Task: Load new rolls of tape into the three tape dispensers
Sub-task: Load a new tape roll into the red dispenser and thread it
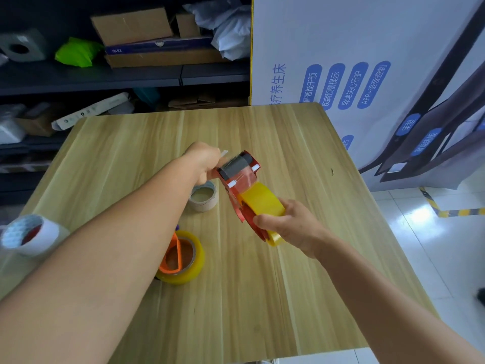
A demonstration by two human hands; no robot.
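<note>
A red tape dispenser (pixel 237 177) with a yellow tape roll (pixel 262 202) mounted in it is held above the middle of the wooden table (pixel 301 258). My right hand (pixel 288 227) grips the yellow roll and the dispenser's rear end. My left hand (pixel 203 160) is at the dispenser's front by the cutter and pinches a strip of tape end (pixel 224 153). On the table lie a whitish tape roll (pixel 204 195) and a yellow roll fitted on an orange dispenser (pixel 181 256).
A white-wrapped tape roll (pixel 29 233) sits at the table's left edge. Dark shelves with cardboard boxes (pixel 136 27) stand behind the table. A printed display board (pixel 354 61) rises at the back right, and white floor tiles show to the right.
</note>
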